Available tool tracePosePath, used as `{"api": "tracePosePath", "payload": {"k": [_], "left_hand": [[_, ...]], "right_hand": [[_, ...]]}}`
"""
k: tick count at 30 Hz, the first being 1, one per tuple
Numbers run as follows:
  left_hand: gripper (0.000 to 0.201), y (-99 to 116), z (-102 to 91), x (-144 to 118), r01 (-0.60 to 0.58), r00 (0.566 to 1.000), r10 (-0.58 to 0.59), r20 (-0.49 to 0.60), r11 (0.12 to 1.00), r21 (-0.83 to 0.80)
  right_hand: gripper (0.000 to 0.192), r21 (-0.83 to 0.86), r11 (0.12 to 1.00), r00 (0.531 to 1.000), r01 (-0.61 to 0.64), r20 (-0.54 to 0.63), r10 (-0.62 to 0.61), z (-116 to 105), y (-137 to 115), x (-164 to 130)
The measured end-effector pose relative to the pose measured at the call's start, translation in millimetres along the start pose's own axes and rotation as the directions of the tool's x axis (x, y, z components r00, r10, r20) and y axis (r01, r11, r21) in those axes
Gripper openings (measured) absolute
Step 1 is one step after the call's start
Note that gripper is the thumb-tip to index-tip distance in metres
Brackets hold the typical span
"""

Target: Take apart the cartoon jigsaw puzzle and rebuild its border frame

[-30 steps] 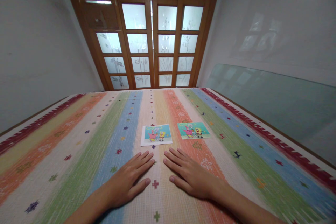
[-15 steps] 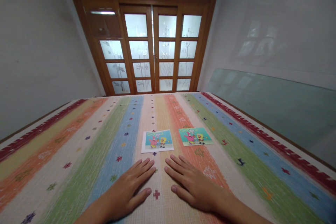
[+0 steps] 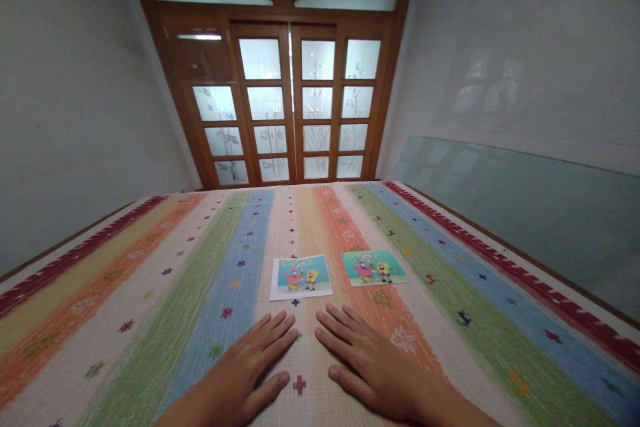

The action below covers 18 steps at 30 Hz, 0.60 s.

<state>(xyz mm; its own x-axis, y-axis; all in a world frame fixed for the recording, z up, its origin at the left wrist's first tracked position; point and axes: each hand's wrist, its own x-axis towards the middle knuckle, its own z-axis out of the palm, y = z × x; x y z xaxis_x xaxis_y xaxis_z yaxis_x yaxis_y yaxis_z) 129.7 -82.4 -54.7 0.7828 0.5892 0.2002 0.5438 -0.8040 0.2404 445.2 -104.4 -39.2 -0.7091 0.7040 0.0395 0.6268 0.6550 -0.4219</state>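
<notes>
My left hand (image 3: 260, 357) lies palm down on the striped cloth (image 3: 200, 307), fingers stretched out and thumb apart, holding nothing. Beside it my right hand (image 3: 363, 357) rests flat in the same way, also with nothing in it. Just beyond my left fingertips is a cartoon picture (image 3: 301, 277) with a white border, lying flat. To its right, past my right fingertips, lies a borderless cartoon picture (image 3: 375, 269) with the same pink, yellow and teal figures in brighter colours. Neither hand touches a picture.
The cloth covers a wide table reaching toward wooden doors (image 3: 295, 107) with frosted panes. A greenish glass panel (image 3: 525, 193) leans along the white wall at the right. Another white wall (image 3: 65, 93) stands at the left.
The whole view has shifted slightly, so the doors, pictures and hands appear a little lower. Both hands keep their flat pose, and the pictures stay in place on the cloth.
</notes>
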Motion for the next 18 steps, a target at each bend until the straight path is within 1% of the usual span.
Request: {"api": "tracePosePath", "payload": {"k": [6,10,15,18], "left_hand": [[0.065,-0.1,-0.8,-0.1,0.028,0.999,-0.028,0.029,1.000,0.002],[0.064,-0.3,-1.7,0.2,0.023,1.000,-0.023,0.014,1.000,-0.008],[0.065,0.0,-1.9,0.6,0.020,0.999,-0.021,0.035,1.000,0.015],[0.064,1.1,-2.5,0.8,0.015,1.000,-0.015,0.020,1.000,0.013]], "right_hand": [[0.058,0.003,1.000,1.000,-0.007,0.002,0.007,0.3,-0.5,-0.9],[0.058,0.012,1.000,1.000,0.008,-0.022,-0.008,1.2,-0.2,-1.8],[0.058,0.003,1.000,1.000,0.006,-0.021,-0.006,0.6,0.7,-0.8],[0.058,0.001,1.000,1.000,0.003,-0.017,-0.003,0.4,0.1,-0.6]]}}
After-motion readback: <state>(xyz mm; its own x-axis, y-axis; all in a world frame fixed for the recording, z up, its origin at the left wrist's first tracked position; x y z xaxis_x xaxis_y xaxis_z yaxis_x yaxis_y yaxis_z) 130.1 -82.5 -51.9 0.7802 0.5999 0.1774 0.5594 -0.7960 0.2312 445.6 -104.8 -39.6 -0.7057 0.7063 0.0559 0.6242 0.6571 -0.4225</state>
